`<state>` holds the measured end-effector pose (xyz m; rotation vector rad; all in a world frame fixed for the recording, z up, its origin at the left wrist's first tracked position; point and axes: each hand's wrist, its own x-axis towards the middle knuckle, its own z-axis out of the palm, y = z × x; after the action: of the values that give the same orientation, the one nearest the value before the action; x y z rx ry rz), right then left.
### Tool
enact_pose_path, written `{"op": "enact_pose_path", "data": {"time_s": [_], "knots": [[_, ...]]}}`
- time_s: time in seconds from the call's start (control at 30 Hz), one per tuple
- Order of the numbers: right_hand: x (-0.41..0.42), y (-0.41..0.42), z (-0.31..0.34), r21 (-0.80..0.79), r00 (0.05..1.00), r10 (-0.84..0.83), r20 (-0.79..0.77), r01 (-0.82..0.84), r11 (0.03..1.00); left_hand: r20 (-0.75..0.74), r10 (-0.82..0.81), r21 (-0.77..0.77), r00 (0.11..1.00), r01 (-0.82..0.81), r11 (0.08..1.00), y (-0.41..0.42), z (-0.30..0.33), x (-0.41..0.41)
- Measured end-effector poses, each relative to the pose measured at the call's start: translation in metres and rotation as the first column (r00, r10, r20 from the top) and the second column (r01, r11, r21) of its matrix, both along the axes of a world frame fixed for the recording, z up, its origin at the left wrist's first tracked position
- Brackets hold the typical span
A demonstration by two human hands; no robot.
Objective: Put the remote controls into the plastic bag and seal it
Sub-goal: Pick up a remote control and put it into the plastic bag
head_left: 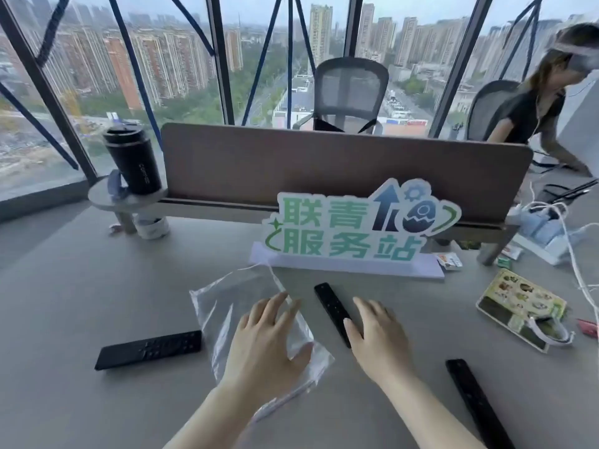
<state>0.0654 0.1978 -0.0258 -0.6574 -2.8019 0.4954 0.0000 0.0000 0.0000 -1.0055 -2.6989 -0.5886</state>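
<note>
A clear plastic bag [223, 306] lies flat on the grey desk [64, 303]. My left hand [264, 340] hovers or rests over the bag's right half, fingers spread, holding nothing. Three black remote controls lie on the desk outside the bag. One remote [149, 349] lies to the left of the bag. The middle remote [330, 306] is angled just right of the bag, its near end hidden under my right hand [377, 340], whose fingers are spread over it. The third remote [476, 400] lies at the near right.
A white and green standing sign [353, 228] is behind the bag, in front of a brown desk divider [324, 163]. A black tumbler [133, 160] stands on a small shelf at back left. A printed pouch [522, 306] and white cables [570, 254] lie right. Another person [534, 115] sits far right.
</note>
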Motion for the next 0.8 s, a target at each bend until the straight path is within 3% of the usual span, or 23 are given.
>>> {"op": "enact_pose_path", "data": {"time_s": [0.1,0.27,0.37,0.4,0.47,0.53,0.6,0.67,0.8], "knots": [[-0.004,-0.004,-0.033,0.004,0.982,-0.151,0.112,0.151,0.989,0.097,-0.044,-0.129,0.994,0.057,0.990,-0.009,-0.040,0.010],[-0.012,-0.014,-0.048,-0.020,0.969,-0.232,0.082,0.235,0.972,-0.130,-0.075,-0.123,0.989,0.059,0.991,-0.026,-0.076,0.009],[0.000,-0.016,-0.046,-0.238,0.968,-0.221,0.119,0.243,0.940,-0.055,-0.016,-0.104,0.998,0.010,0.995,-0.028,-0.076,0.016],[0.012,-0.017,-0.043,-0.394,0.976,-0.209,0.068,0.219,0.893,-0.033,0.007,-0.100,0.999,-0.010,0.995,-0.028,-0.075,0.020],[0.048,-0.018,-0.028,-0.729,0.972,-0.231,-0.034,0.134,0.671,-0.012,0.013,-0.085,1.000,-0.014,0.996,-0.028,-0.069,0.028],[0.096,-0.016,-0.010,-0.881,0.971,-0.232,-0.059,0.058,0.469,0.035,0.009,-0.040,0.999,-0.007,0.999,-0.025,-0.061,0.032],[0.143,-0.017,0.008,-0.932,0.988,-0.147,-0.045,0.011,0.363,0.074,0.001,0.012,0.997,-0.002,1.000,-0.018,-0.050,0.035],[0.173,-0.023,0.020,-0.938,0.999,-0.051,0.017,0.033,0.345,0.098,-0.004,0.038,0.995,0.000,0.999,-0.006,-0.039,0.042],[0.168,-0.051,0.009,-0.898,0.994,0.048,0.099,0.068,0.434,0.151,-0.030,0.042,0.988,0.024,0.999,0.019,-0.026,0.068]]}}
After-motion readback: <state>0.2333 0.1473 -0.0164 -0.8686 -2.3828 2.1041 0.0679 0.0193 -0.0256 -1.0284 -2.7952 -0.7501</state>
